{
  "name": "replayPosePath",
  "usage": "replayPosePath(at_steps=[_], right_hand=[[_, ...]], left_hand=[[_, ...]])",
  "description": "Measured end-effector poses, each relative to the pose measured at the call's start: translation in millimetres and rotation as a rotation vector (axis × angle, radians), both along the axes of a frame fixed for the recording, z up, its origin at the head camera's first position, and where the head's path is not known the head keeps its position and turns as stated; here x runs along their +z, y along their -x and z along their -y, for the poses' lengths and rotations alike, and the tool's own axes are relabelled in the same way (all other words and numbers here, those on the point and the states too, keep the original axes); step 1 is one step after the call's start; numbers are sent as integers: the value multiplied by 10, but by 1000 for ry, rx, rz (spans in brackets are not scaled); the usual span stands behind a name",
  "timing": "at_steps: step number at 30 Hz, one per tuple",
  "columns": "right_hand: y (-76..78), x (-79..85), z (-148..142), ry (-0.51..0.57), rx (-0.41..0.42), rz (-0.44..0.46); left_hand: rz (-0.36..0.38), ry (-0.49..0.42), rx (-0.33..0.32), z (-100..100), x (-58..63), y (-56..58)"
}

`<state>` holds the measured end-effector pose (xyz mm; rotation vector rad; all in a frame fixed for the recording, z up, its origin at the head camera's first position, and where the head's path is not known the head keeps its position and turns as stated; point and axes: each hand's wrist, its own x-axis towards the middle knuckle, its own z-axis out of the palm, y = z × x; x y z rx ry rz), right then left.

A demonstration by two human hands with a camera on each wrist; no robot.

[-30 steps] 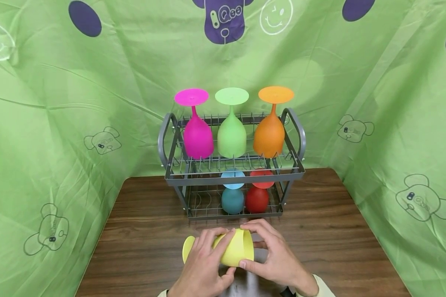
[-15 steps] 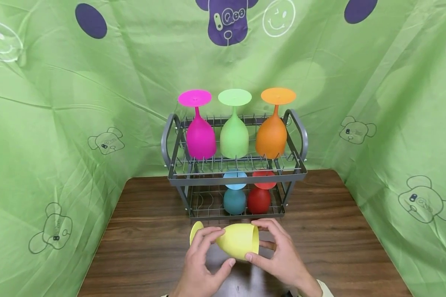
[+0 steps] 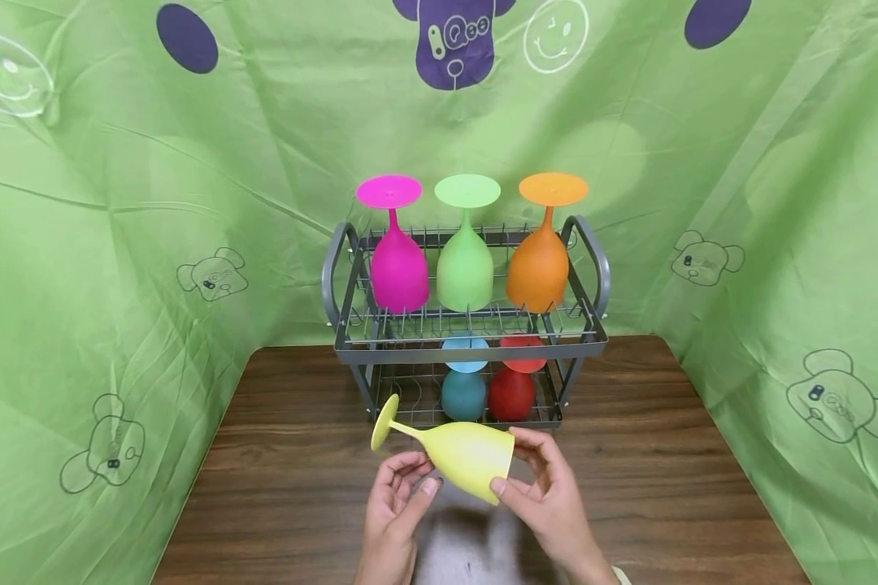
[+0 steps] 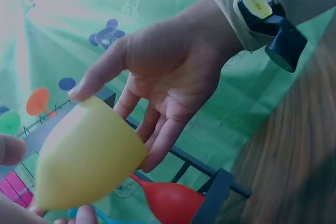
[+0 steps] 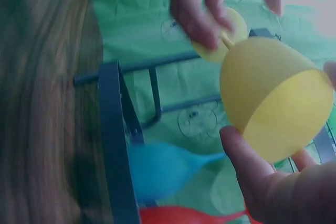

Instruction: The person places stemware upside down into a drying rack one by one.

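Observation:
A yellow plastic wine glass (image 3: 470, 457) lies tilted in the air, its foot up to the left and its mouth to the lower right. My right hand (image 3: 556, 504) grips the bowl at the rim, thumb on the near side and fingers on the far side. Below the stem is my left hand (image 3: 397, 512), loosely curved, its thumb apart from its fingers. In the right wrist view the left hand (image 5: 210, 3) has its fingertips right by the stem, with the thumb well away. The right hand (image 4: 168, 72) shows its palm in the left wrist view.
A dark two-tier dish rack (image 3: 475, 355) stands behind. Upside down on top are pink (image 3: 399, 272), light green (image 3: 465, 272) and orange (image 3: 538, 272) wine glasses. Blue (image 3: 464, 396) and red (image 3: 511, 396) ones stand below. Green printed cloth (image 3: 278, 146) surrounds the wooden table (image 3: 263, 487).
My left hand has loosened from the yellow wine glass and moved down below its stem. The glass has turned so its foot points higher, and the right hand still holds the rim.

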<state>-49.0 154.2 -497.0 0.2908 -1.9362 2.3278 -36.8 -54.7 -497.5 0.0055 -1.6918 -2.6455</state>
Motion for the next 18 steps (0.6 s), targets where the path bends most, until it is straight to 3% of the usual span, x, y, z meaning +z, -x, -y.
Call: replayPosePath(at_steps=[4,8,14,18], right_hand=[[-44,-5,70,123,31,47],[-78,-26,87,207,88,136],[-92,-46,69,249,118,198],[-83,-41,55,246,123,178]], left_hand=[[18,-149,-118,-23,-75,48],[-25,-221,-201,-43,-127,88],[-65,-247,-229,-88,-135,116],[-56,-243,-217,-100,-135,124]])
